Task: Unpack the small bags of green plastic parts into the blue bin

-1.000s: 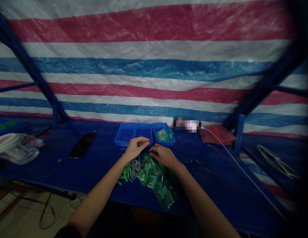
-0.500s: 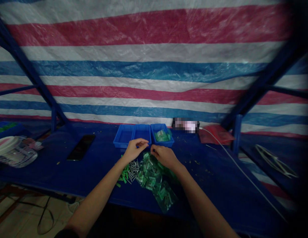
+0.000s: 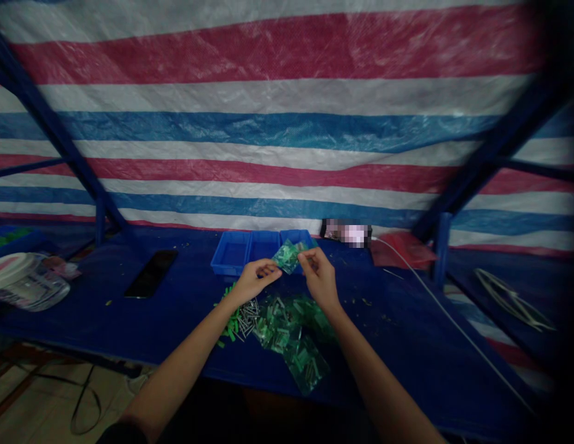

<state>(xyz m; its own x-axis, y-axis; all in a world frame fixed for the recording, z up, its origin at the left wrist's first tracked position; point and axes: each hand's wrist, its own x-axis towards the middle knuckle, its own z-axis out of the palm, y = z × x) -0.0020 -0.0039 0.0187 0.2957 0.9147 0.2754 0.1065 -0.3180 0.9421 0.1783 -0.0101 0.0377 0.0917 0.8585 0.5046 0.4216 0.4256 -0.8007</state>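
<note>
A small green clear plastic bag (image 3: 287,257) with light green pieces inside is held up between my hands, in front of the right blue bin (image 3: 296,235). My left hand (image 3: 255,279) is closed at the bag's lower left, thumb against fingers. My right hand (image 3: 320,271) pinches its upper right edge. Below them lies a heap of similar filled green bags (image 3: 287,327). Beside the heap on the left are loose metal screws (image 3: 246,319) and green wall plugs (image 3: 231,325). The contents of the right bin are mostly hidden behind the bag and right hand.
Two more blue bins (image 3: 233,251) stand left of the right one. A black phone (image 3: 151,274) and a white-lidded tub (image 3: 30,283) lie to the left. At the right are a lit, blurred-out device (image 3: 346,233), red plastic bags (image 3: 402,251) and a white cable (image 3: 446,306).
A green bag now shows between my hands, where none was visible in them before. My right hand has risen and turned upright; my left hand has shifted slightly, fingers now against the bag.
</note>
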